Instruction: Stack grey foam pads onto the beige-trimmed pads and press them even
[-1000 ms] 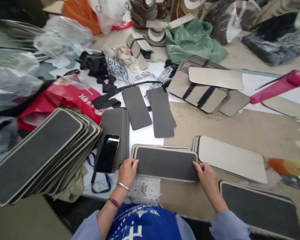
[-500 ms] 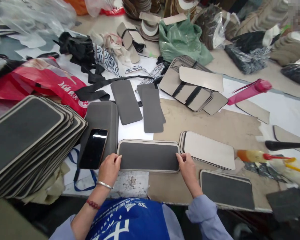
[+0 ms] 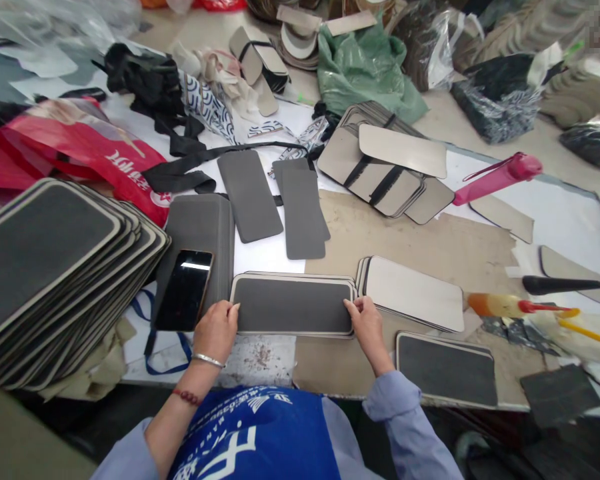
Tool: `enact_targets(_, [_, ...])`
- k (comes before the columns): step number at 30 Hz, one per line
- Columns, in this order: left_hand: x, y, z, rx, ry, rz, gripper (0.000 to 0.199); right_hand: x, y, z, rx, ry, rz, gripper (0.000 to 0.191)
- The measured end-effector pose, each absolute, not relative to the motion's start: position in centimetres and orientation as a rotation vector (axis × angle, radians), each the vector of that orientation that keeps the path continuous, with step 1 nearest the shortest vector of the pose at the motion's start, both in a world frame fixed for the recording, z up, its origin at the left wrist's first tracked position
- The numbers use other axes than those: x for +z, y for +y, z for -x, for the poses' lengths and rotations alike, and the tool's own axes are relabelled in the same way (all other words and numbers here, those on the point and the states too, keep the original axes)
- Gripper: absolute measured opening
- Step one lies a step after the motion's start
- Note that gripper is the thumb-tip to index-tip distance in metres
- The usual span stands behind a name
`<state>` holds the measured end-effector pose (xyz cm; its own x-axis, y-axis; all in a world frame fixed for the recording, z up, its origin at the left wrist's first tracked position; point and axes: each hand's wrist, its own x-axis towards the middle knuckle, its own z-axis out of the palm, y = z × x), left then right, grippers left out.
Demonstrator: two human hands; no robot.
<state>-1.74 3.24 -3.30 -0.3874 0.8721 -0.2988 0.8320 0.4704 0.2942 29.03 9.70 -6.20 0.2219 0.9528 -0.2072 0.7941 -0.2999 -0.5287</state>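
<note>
Right now, the left hand [image 3: 217, 330] and right hand [image 3: 369, 330] are pinching opposite short ends of a dark grey rectangular panel with a pale border [image 3: 293, 305], low over the near part of the surface [image 3: 265, 357]. Its grey face sits evenly inside the border, so this one looks assembled. A tall fanned stack of similar bordered panels [image 3: 45, 247] leans at the left, a low pile [image 3: 445, 370] at the right. Plain grey sheets [image 3: 251, 197] lie loose beyond; how many pieces are left, I can't tell.
</note>
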Motion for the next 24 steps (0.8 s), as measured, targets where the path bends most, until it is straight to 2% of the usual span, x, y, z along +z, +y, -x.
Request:
enact_targets(14, [-3.0, 3.3, 1.3, -0.018, 2.364, -1.491, 0.024, -6.3, 9.5, -29.1, 0.673, -1.695, 2.188, 0.046])
enact_targets(20, [-3.6, 3.1, 1.2, 0.003, 2.358, -1.564, 0.024, -6.1, 8.2, -28.6, 0.221, -2.007, 2.087, 0.048])
enact_targets(24, [-3.9, 2.9, 1.1, 0.007, 2.375, -1.580, 0.024, -6.0, 7.6, -28.4, 0.093, -2.205, 2.068, 0.043])
